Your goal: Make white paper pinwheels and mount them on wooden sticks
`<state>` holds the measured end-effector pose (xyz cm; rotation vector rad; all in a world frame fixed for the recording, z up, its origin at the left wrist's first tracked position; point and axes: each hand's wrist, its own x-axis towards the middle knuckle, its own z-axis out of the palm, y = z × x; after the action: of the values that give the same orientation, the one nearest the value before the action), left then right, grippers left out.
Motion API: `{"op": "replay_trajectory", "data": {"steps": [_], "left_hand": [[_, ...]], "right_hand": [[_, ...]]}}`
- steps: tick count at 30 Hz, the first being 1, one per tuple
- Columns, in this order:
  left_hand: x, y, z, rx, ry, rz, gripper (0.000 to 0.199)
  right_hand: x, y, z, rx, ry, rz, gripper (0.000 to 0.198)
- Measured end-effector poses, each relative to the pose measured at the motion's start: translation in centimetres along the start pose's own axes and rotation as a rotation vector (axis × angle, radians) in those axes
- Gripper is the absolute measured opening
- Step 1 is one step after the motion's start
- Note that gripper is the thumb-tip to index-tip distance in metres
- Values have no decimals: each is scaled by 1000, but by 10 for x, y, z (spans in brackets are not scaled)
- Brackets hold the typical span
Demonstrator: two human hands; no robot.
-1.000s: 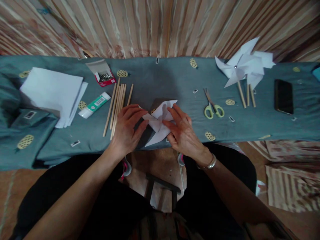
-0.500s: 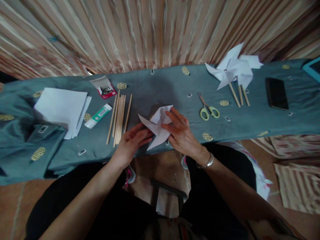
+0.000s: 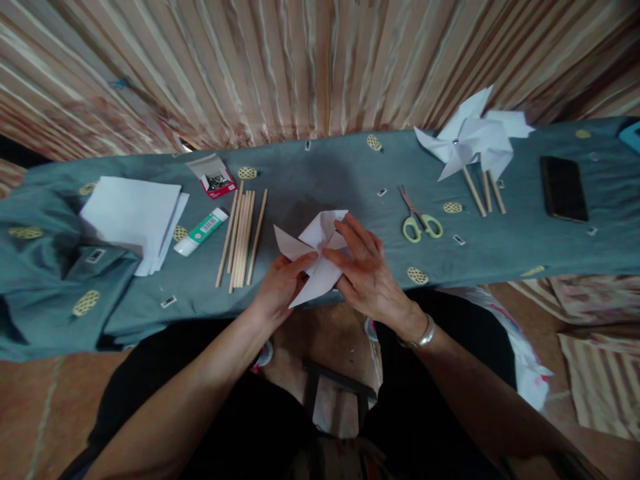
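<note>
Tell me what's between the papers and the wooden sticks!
A white-and-green tube, maybe glue, lies between the papers and wooden sticks in the head view, with a yellow pineapple print on the cloth beside it.

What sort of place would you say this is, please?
It looks like a craft corner, possibly in a home: a striped curtain hangs behind, and green-handled scissors and paper pinwheels lie on a patterned tablecloth.

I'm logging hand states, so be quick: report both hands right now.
Left hand: closed on the white paper pinwheel, thumb on top near its center.
Right hand: closed on the same pinwheel, at its right side.
</note>
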<state>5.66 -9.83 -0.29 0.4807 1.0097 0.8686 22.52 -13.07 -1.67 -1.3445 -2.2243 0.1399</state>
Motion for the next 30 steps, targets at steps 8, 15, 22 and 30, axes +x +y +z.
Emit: {"op": "replay_trajectory", "data": {"steps": [8, 15, 22, 30], "left_hand": [[2, 2, 7, -7, 42, 49, 35], [4, 1, 7, 6, 58, 29, 35], [4, 3, 6, -17, 55, 69, 36], [4, 3, 6, 9, 53, 77, 31]], "right_hand": [[-1, -8, -9, 26, 46, -5, 58], [-2, -9, -11, 82, 74, 2, 65], [-3, -10, -16, 131, 140, 37, 51], [-3, -11, -17, 124, 208, 189, 13]]}}
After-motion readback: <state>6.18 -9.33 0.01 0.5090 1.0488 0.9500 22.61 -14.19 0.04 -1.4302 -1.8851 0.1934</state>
